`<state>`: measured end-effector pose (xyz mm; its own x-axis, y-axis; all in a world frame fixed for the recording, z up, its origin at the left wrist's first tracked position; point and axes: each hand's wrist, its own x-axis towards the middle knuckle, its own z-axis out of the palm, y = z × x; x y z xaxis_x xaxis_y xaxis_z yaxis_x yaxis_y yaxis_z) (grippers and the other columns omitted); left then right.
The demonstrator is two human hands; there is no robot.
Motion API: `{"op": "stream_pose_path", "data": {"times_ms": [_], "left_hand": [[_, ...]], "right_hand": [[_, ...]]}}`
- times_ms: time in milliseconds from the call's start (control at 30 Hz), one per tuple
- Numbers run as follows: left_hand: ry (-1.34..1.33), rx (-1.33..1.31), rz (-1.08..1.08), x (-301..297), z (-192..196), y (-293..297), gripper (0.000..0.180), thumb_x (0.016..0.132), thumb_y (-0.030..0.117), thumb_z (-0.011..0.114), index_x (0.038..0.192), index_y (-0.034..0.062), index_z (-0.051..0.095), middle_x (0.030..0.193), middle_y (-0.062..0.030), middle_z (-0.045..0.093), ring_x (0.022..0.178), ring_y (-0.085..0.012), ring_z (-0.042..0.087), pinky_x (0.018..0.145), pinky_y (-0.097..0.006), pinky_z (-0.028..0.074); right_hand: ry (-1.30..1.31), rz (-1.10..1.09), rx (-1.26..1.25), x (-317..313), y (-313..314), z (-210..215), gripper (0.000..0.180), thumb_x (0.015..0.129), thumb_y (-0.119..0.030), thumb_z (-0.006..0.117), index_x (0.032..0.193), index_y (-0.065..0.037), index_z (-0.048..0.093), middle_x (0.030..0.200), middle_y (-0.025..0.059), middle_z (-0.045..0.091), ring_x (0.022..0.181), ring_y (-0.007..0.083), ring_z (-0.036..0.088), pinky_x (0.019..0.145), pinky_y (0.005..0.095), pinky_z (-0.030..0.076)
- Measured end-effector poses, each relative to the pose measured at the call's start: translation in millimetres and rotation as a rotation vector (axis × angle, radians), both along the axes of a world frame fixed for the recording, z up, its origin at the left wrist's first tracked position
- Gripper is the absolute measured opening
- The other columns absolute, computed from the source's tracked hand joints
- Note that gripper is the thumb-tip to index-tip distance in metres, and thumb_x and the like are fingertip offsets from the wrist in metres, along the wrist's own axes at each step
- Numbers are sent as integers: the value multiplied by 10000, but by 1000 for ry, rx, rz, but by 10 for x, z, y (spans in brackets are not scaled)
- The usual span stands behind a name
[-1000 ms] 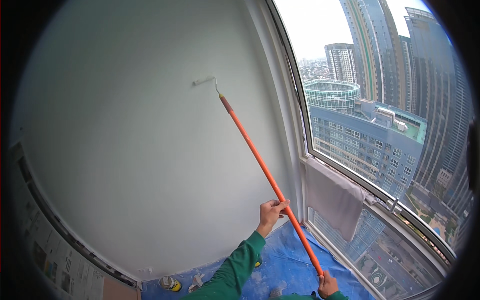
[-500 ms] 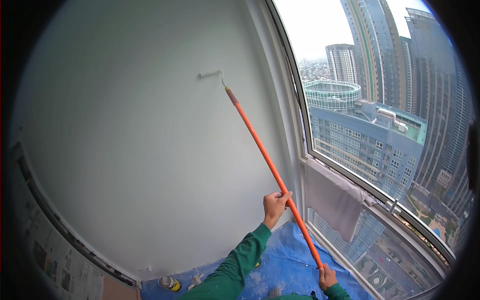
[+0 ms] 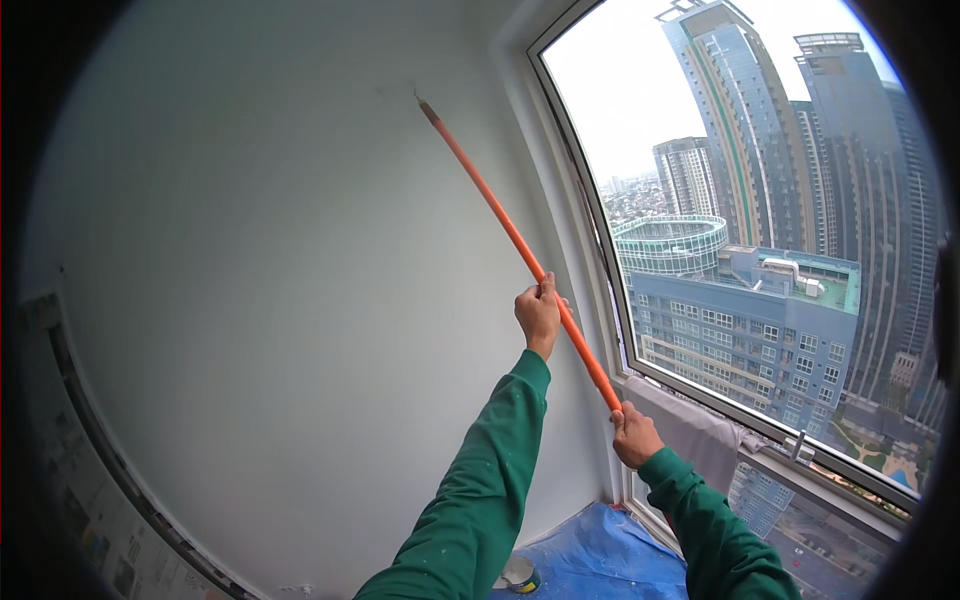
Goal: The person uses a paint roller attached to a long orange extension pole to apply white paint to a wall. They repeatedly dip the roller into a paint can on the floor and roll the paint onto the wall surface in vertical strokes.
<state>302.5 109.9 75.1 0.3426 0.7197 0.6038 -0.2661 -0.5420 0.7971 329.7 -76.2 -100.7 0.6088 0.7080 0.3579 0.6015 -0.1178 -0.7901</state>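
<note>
A paint roller on a long orange pole (image 3: 490,200) slants up and to the left across a pale wall (image 3: 300,330). Its thin metal frame (image 3: 417,95) meets the wall high up, where the roller sleeve barely stands out against the paint. My left hand (image 3: 540,315) is wrapped round the middle of the pole. Lower down, near its end, my right hand (image 3: 637,436) grips it too. Both arms are stretched forward in green sleeves speckled with small light spots.
To the right is a large window (image 3: 622,330) with tall buildings outside. A grey cloth (image 3: 690,425) hangs over its lower rail. Blue sheeting (image 3: 610,560) covers the floor, with an open can (image 3: 518,574) on it. Printed paper (image 3: 90,470) lies along the lower left.
Both hands have risen and pushed the pole higher up the wall, the right hand most clearly. The roller frame is now higher and slightly further left. The view has tilted up.
</note>
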Motion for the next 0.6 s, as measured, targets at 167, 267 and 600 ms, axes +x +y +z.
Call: {"op": "stream_pose_path", "data": {"times_ms": [167,267,600], "left_hand": [[15,99,90,56,751,263,507,989,361,508,668,-26,573,595,-127,622,485,-205,619,481,-330,525],[48,120,164,83,1108,316,521,984,376,510,683,-41,597,598,-135,628,491,-209,624,464,-321,530],[142,204,346,113,1522,451,510,961,396,528,726,-46,626,642,-143,639,496,-254,637,501,-346,548]], "right_hand": [[-2,41,95,136,485,756,350,1006,-325,379,1053,-7,520,930,323,624,929,519,586,821,571,447],[42,22,87,106,567,1153,364,1007,-331,374,1071,-7,527,962,306,632,952,496,596,840,554,455],[21,22,109,145,666,1500,378,1006,-337,376,1103,-10,539,969,289,639,947,477,607,848,542,458]]}}
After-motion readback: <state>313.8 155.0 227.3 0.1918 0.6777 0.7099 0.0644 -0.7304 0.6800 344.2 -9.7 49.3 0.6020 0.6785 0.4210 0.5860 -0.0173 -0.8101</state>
